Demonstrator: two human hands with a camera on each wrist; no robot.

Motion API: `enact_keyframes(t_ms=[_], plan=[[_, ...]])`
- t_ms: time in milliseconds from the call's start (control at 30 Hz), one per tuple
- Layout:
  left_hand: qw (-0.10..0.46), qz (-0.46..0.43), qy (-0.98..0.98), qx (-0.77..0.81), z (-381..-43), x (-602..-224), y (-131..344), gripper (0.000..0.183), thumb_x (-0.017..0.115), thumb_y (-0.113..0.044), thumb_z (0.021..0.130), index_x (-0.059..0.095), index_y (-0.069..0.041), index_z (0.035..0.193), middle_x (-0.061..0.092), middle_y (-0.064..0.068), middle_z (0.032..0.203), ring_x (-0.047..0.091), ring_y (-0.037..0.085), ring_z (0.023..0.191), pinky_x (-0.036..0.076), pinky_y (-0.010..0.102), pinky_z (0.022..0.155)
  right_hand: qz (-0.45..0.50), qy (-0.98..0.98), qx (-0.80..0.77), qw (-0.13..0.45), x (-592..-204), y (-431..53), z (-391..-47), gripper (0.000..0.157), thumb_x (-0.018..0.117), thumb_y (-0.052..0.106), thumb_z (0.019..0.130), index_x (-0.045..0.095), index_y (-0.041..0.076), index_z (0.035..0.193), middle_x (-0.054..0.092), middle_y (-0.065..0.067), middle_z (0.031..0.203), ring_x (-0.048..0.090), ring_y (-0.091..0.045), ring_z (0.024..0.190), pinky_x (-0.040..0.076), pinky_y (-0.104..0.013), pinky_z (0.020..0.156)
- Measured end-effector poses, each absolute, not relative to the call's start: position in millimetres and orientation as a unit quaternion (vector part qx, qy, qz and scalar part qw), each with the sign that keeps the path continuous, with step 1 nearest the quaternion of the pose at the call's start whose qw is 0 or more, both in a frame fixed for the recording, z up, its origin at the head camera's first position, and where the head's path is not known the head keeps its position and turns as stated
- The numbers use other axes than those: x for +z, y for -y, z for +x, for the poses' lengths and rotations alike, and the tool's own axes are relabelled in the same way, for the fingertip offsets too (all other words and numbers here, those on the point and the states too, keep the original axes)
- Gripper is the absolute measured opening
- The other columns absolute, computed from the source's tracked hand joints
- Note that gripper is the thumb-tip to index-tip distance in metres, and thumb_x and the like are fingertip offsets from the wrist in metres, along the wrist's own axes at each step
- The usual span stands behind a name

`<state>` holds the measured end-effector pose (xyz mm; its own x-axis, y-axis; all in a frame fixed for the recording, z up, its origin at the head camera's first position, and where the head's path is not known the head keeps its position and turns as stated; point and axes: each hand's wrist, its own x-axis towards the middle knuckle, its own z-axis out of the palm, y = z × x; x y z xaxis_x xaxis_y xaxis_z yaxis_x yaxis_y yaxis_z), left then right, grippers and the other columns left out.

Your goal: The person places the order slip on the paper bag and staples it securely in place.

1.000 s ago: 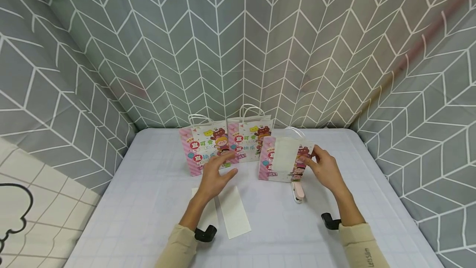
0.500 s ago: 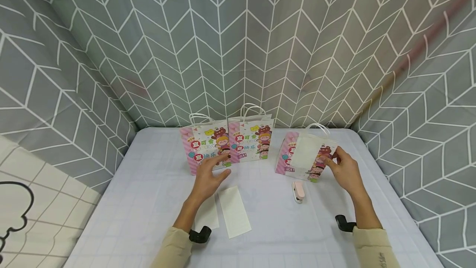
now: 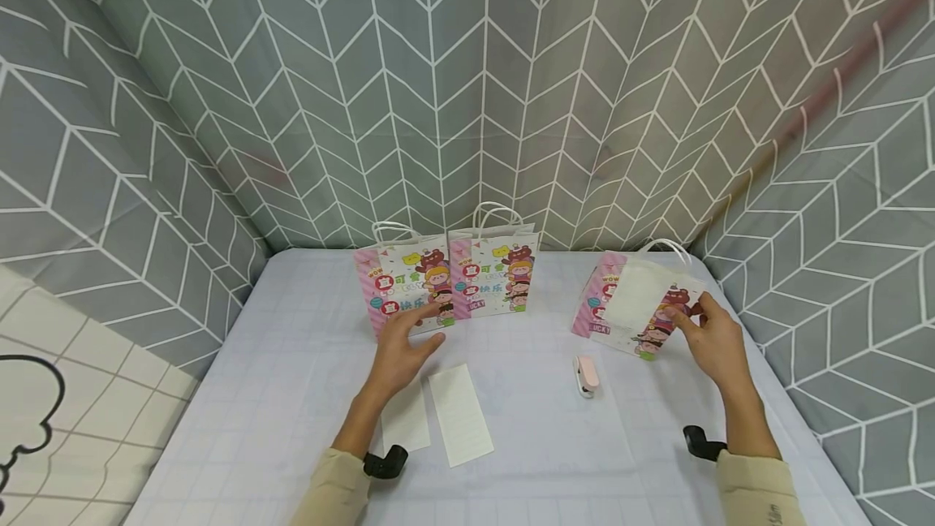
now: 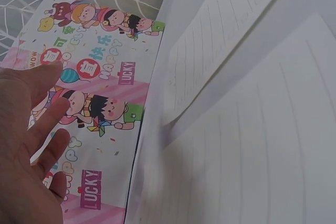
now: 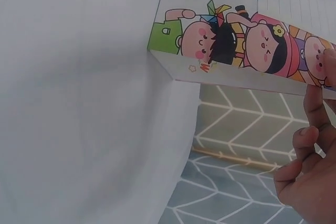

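My right hand (image 3: 719,346) pinches the right edge of a pink and white cartoon paper gift bag (image 3: 599,299), thumb on its front. A lined paper slip (image 3: 632,292) lies over the front of that bag. In the right wrist view the bag's side panel and lower corner show beside my curled fingers (image 5: 307,139). My left hand (image 3: 398,351) hovers with spread, relaxed fingers in front of two matching gift bags, the left bag (image 3: 387,282) and the middle bag (image 3: 491,270), holding nothing. Below it lie two lined paper slips, one (image 3: 462,416) in full sight, the other (image 3: 406,420) partly behind my wrist.
A small pink and white stapler (image 3: 586,376) lies on the white-covered table (image 3: 548,461), in front of the right-hand bag. Behind the table hangs a grey patterned curtain (image 3: 453,104), which also runs along the right side.
My right hand has carried the gift bag with its slip to the right, away from the other two bags and the stapler. My left hand has drifted slightly left and down.
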<state>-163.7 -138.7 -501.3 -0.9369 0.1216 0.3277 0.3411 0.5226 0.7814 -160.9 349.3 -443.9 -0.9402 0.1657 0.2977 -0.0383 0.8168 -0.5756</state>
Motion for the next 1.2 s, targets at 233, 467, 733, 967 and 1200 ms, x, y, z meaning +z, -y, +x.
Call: enact_keyframes(t_ms=[233, 467, 733, 967, 1200], plan=[[0.115, -0.122, 0.868, -0.468, -162.0, -499.7, 143.0, 0.049, 0.078, -0.021, 0.089, 0.063, -0.021, 0.136, 0.069, -0.002, 0.128, 0.057, 0.036, 0.114, 0.036, 0.047, 0.098, -0.058, 0.938, 0.302, 0.16, -444.5, -359.1, -157.4, 0.047, 0.061, 0.04, 0.1, 0.052, -0.005, 0.111, 0.059, -0.029, 0.104, 0.051, -0.033, 0.077, 0.037, -0.036, 0.058], [0.123, -0.113, 0.874, -0.456, -158.8, -500.1, 144.3, 0.049, 0.078, -0.022, 0.089, 0.062, -0.021, 0.136, 0.069, -0.003, 0.128, 0.057, 0.03, 0.115, 0.028, 0.05, 0.099, -0.051, 0.935, 0.312, 0.163, -445.4, -360.7, -156.2, 0.047, 0.063, 0.038, 0.099, 0.053, -0.005, 0.116, 0.059, -0.029, 0.106, 0.05, -0.035, 0.083, 0.037, -0.037, 0.061], [0.125, -0.113, 0.869, -0.465, -155.9, -499.0, 146.2, 0.052, 0.079, -0.02, 0.088, 0.062, -0.023, 0.137, 0.069, -0.002, 0.127, 0.058, 0.036, 0.114, 0.026, 0.052, 0.098, -0.05, 0.905, 0.368, 0.209, -439.0, -354.4, -156.7, 0.067, 0.073, 0.025, 0.092, 0.043, 0.002, 0.147, 0.044, -0.026, 0.127, 0.036, -0.029, 0.1, 0.029, -0.04, 0.074], [0.136, -0.125, 0.871, -0.455, -153.6, -498.7, 150.2, 0.049, 0.079, -0.022, 0.088, 0.064, -0.02, 0.135, 0.069, -0.003, 0.127, 0.058, 0.034, 0.111, 0.026, 0.049, 0.093, -0.076, 0.819, 0.433, 0.369, -409.0, -324.2, -151.2, 0.066, 0.073, 0.015, 0.087, 0.048, 0.02, 0.148, 0.036, 0.018, 0.122, 0.031, -0.006, 0.089, 0.025, -0.027, 0.078], [0.12, -0.122, 0.881, -0.441, -149.9, -499.7, 149.7, 0.047, 0.08, -0.024, 0.087, 0.065, -0.02, 0.132, 0.068, -0.004, 0.127, 0.058, 0.031, 0.112, 0.026, 0.049, 0.095, 0.033, 0.781, 0.479, 0.399, -371.4, -270.6, -141.8, 0.05, 0.068, -0.004, 0.088, 0.056, 0.0, 0.136, 0.047, 0.009, 0.114, 0.035, -0.01, 0.078, 0.029, -0.023, 0.073]])
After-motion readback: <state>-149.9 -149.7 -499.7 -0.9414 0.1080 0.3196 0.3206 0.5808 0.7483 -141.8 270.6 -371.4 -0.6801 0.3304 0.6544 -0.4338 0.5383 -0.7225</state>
